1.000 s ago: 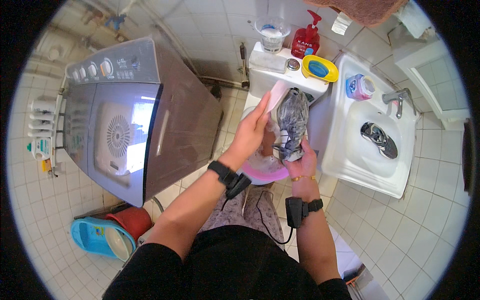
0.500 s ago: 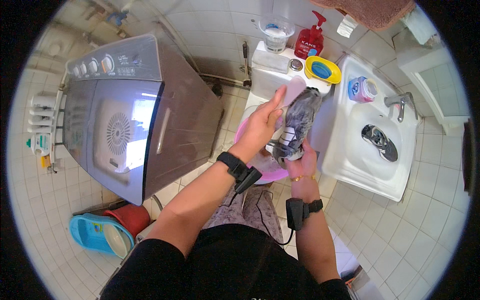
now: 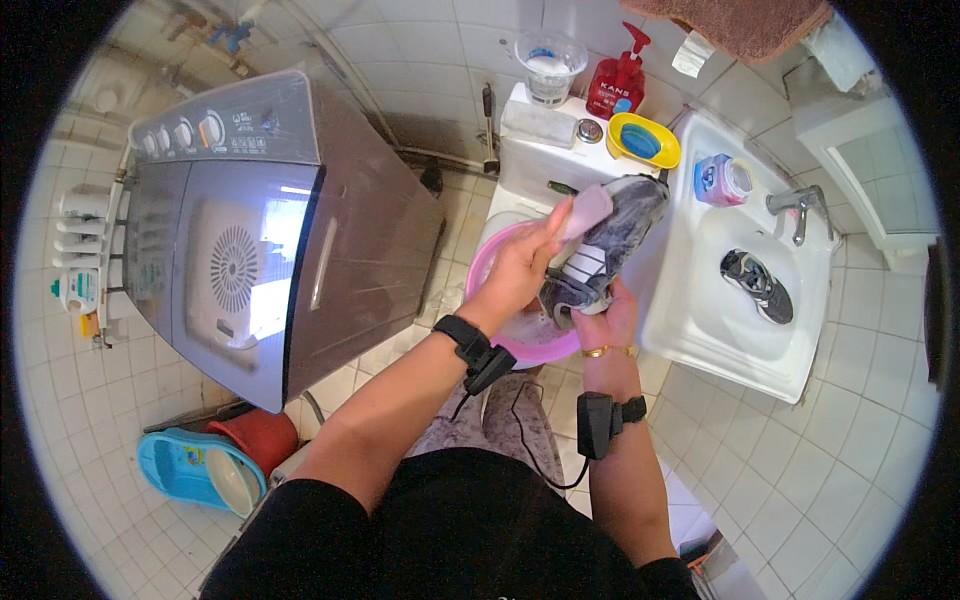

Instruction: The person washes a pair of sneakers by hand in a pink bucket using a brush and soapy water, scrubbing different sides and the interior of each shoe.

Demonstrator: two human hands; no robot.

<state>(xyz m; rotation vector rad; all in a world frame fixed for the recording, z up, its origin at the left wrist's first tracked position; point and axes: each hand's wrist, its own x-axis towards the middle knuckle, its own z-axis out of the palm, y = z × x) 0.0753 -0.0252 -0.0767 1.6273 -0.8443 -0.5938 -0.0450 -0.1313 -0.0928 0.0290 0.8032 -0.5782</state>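
My left hand (image 3: 524, 262) is closed round a pink scrubbing brush (image 3: 588, 210), whose back faces up; its bristles are hidden. The brush lies against the side of a dark grey sneaker (image 3: 625, 222) with white stripes, its upper smeared with pale suds. My right hand (image 3: 610, 318) grips that sneaker by its heel end, the toe pointing away and to the right. Beneath both hands stands a pink basin (image 3: 548, 353), partly hidden by them. A second black-and-white sneaker (image 3: 760, 286) lies in the white sink (image 3: 690, 340) on the right.
On the white toilet tank (image 3: 522, 165) are a yellow soap dish (image 3: 672, 150), a red pump bottle (image 3: 615, 85) and a clear tub (image 3: 550, 85). The sink holds a pink-and-blue jar (image 3: 722, 180) beside its faucet (image 3: 800, 205). A washing machine (image 3: 360, 220) fills the left; blue (image 3: 165, 470) and red (image 3: 270, 435) basins stand lower left.
The held sneaker has tilted, its toe swinging right. The brush has moved down along it and turned, with my left hand lower. The right hand keeps its grip.
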